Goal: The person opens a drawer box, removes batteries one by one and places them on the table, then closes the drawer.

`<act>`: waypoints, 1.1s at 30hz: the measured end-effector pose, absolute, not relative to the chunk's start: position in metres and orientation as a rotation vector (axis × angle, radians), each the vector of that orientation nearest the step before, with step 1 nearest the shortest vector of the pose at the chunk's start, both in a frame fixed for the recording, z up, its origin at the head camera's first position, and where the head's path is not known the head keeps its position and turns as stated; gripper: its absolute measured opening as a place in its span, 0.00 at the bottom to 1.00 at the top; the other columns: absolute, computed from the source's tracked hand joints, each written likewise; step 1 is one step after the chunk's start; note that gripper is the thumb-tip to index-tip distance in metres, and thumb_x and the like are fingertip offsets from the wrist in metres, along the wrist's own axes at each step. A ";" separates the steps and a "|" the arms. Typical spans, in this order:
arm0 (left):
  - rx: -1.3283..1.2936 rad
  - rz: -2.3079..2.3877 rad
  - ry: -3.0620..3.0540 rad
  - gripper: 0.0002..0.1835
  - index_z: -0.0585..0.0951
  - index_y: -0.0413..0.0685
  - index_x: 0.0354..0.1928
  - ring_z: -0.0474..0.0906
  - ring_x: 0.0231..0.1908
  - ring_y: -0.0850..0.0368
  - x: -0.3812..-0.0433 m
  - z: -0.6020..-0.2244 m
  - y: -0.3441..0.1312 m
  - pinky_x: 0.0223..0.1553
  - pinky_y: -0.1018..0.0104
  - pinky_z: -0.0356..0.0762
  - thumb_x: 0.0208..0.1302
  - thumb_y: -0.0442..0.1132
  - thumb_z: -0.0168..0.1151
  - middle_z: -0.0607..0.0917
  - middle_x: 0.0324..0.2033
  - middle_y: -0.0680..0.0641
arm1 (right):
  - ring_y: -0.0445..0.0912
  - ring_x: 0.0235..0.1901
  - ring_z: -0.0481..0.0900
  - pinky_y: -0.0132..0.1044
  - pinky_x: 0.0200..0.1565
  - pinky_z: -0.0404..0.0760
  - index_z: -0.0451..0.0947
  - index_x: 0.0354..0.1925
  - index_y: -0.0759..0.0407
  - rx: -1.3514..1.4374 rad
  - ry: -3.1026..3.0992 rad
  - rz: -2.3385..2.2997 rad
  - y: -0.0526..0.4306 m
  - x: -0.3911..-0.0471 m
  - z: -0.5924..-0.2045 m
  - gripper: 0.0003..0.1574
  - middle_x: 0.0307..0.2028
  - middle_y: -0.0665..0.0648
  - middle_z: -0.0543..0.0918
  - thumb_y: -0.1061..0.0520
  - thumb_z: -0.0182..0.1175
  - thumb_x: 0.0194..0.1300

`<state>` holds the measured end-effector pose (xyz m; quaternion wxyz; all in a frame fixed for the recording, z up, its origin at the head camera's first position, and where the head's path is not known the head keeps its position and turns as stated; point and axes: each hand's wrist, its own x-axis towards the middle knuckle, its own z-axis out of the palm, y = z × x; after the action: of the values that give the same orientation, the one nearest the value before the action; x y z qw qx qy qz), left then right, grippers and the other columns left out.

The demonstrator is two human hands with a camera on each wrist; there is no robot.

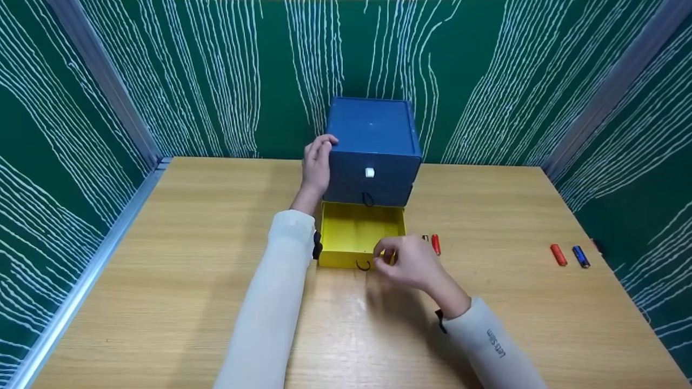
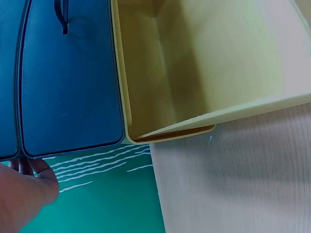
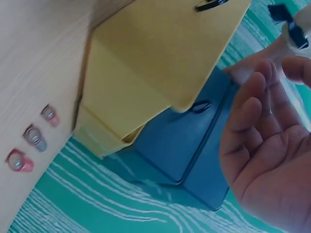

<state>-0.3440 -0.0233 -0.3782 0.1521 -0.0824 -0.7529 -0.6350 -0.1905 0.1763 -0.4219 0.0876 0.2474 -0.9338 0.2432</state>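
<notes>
A blue drawer unit (image 1: 373,127) stands at the back of the table, with a white knob (image 1: 370,172) and a black loop (image 1: 368,199) on its front. Its yellow bottom drawer (image 1: 346,259) is pulled out toward me. My left hand (image 1: 318,167) rests against the unit's left side, fingertips at the top edge. By the drawer's front right corner is my right hand (image 1: 411,262), near the black loop handle (image 1: 363,265). Its fingers bend loosely, and the right wrist view shows nothing in the palm (image 3: 272,160).
Right of the drawer lies a red battery (image 1: 436,245), beside a small item (image 1: 425,237) partly hidden by my right hand. Farther right are another red battery (image 1: 558,255) and a blue battery (image 1: 581,256). Green walls with white lines (image 1: 216,81) enclose the table's back and sides.
</notes>
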 end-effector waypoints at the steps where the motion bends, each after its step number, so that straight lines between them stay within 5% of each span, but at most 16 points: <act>1: -0.234 -1.822 -2.161 0.15 0.72 0.62 0.41 0.57 0.53 0.61 -0.344 -0.378 -0.023 0.56 0.59 0.56 0.67 0.51 0.34 0.67 0.51 0.56 | 0.31 0.17 0.68 0.26 0.21 0.68 0.77 0.23 0.39 0.746 -2.785 0.713 0.174 -0.189 -0.423 0.03 0.17 0.37 0.74 0.48 0.56 0.49; 13: -0.246 -1.847 -2.136 0.15 0.73 0.58 0.42 0.58 0.53 0.60 -0.339 -0.376 -0.025 0.56 0.59 0.55 0.68 0.49 0.34 0.67 0.51 0.55 | 0.35 0.17 0.70 0.28 0.21 0.68 0.81 0.32 0.44 0.691 -2.924 0.618 0.155 -0.184 -0.443 0.10 0.19 0.41 0.78 0.48 0.58 0.49; 33: -0.262 -1.822 -2.131 0.15 0.72 0.60 0.40 0.58 0.51 0.62 -0.345 -0.380 -0.023 0.54 0.62 0.56 0.68 0.50 0.34 0.68 0.48 0.56 | 0.37 0.18 0.70 0.31 0.22 0.68 0.80 0.31 0.44 0.606 -2.976 0.559 0.148 -0.184 -0.454 0.07 0.19 0.42 0.77 0.49 0.60 0.50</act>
<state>-0.3448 -0.0231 -0.3803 0.1619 -0.0917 -0.7468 -0.6384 -0.1842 0.1475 -0.4538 0.0269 0.1960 -0.9634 0.1809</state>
